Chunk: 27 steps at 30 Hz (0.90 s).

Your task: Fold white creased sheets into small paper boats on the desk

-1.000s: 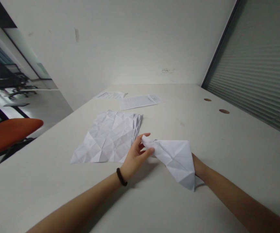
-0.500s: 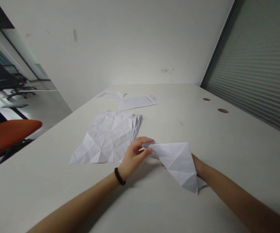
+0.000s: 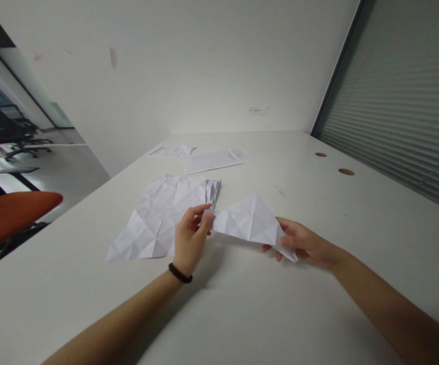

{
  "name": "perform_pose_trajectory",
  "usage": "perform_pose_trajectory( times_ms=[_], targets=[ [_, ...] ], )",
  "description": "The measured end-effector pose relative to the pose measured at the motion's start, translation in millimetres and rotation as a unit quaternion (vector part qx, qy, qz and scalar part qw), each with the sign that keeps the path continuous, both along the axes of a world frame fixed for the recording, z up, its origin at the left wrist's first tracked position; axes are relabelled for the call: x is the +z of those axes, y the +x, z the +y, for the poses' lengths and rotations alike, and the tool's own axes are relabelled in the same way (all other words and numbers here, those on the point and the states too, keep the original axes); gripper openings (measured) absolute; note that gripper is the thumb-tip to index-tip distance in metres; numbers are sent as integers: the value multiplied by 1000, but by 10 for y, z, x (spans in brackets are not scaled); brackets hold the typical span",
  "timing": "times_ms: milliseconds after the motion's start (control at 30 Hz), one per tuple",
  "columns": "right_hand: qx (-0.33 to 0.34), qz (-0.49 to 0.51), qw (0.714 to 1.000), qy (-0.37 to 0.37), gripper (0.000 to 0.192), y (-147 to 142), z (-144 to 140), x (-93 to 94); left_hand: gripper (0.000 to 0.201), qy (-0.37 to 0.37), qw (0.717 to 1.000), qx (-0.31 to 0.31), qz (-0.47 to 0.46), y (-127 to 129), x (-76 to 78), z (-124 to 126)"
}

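Note:
A folded white sheet of paper (image 3: 247, 221) with crease lines is held between my two hands, raised a little above the table. My left hand (image 3: 192, 230) pinches its left end between thumb and fingers. At the opposite end my right hand (image 3: 299, 241) grips the paper, thumb on top and fingers partly hidden beneath it. Just left of and behind my left hand lies a stack of creased white paper (image 3: 162, 215), its layered edges showing on the right side.
Two printed sheets, one on the left (image 3: 171, 150) and a larger one (image 3: 215, 160), lie farther back on the white table (image 3: 242, 314). Two round holes pierce the tabletop at right, beside a blind (image 3: 402, 121). An orange chair (image 3: 17, 215) stands left of the table.
My right hand has come out from behind the paper and now grips its right end. The paper has turned from hanging down to lying more level. My left hand has shifted slightly left.

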State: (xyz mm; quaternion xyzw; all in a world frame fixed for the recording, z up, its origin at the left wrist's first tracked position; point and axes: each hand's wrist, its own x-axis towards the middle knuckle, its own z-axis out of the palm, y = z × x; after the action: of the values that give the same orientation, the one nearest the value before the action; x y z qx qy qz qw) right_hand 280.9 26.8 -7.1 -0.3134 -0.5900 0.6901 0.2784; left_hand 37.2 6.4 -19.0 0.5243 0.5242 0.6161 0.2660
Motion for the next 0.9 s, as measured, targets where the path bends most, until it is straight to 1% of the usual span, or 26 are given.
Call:
perform_pose_trajectory(
  times_ms=[100, 133, 233, 300, 367, 433, 533, 633, 800, 867, 900],
  targets=[
    [-67, -55, 994, 71, 33, -18, 29, 14, 21, 20, 1000, 14, 11, -38, 5, 16],
    [-84, -77, 990, 84, 30, -23, 41, 10, 21, 26, 999, 16, 11, -47, 4, 23],
    [-130, -126, 977, 109, 31, -27, 78, -28, 20, 42, 999, 21, 4, -61, -4, 41],
    [-170, -134, 967, 137, 32, -25, 95, -69, 20, 39, 999, 17, -9, -59, -10, 50],
    [-207, -133, 953, 176, 33, -26, 99, -108, 23, 17, 1000, -7, -23, -49, -17, 56],
    [-228, -130, 941, 215, 35, -29, 91, -135, 27, -13, 999, -41, -22, -33, -25, 59],
    [-228, -129, 930, 256, 33, -33, 67, -141, 31, -54, 996, -76, 13, -12, -33, 53],
    [-220, -151, 914, 305, 27, -26, 47, -120, 28, -77, 992, -89, 35, -10, -32, 47],
    [-176, -135, 889, 400, 18, 0, 45, -89, 24, -97, 992, -65, 38, -39, -35, 77],
    [-166, -147, 870, 440, 15, 8, 50, -84, 24, -103, 992, -60, 30, -46, -39, 94],
    [-172, -159, 856, 461, 14, 11, 52, -82, 24, -105, 992, -59, 28, -47, -40, 99]
  ],
)
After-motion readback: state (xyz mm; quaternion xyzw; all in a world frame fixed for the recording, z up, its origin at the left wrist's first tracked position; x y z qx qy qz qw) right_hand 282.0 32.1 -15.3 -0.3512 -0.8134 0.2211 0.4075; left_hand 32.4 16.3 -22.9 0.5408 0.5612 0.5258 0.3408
